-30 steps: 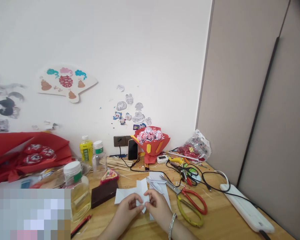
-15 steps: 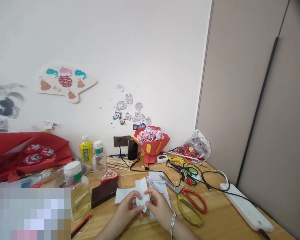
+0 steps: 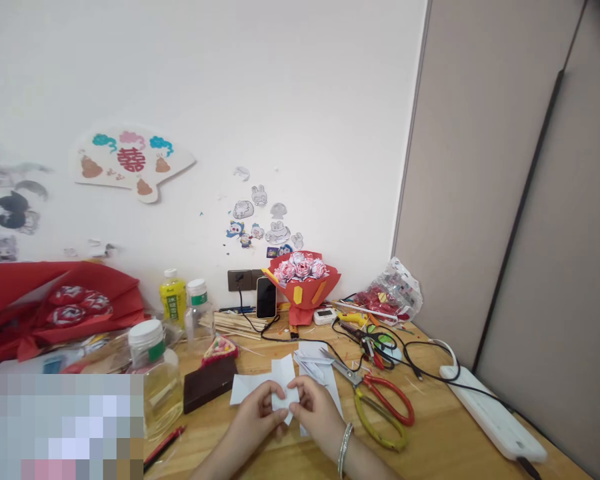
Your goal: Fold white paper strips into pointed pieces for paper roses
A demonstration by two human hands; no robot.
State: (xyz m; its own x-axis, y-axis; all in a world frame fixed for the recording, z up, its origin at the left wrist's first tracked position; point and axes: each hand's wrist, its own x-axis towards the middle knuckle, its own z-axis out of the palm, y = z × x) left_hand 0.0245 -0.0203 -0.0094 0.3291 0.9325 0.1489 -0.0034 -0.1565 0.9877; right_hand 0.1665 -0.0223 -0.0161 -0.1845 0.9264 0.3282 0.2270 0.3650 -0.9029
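A white sheet of folded paper (image 3: 260, 385) lies on the wooden table (image 3: 445, 440) near its front edge. My left hand (image 3: 254, 415) pinches the paper's lower edge from the left, fingers closed. My right hand (image 3: 316, 410), with a silver bracelet on the wrist, pinches the same fold from the right. The fingertips of both hands nearly meet at the fold. More white folded paper (image 3: 314, 363) lies just behind my right hand.
Red and yellow scissors (image 3: 380, 403) lie right of my hands. A dark brown box (image 3: 210, 384), a clear jar (image 3: 156, 380), two bottles (image 3: 185, 303), a phone (image 3: 266, 297), a red paper bouquet (image 3: 302, 280), tangled cables and a white power strip (image 3: 495, 417) crowd the table. Red paper (image 3: 55, 303) is piled at the left.
My hands keep pinching the paper and have barely shifted. The view has tilted slightly.
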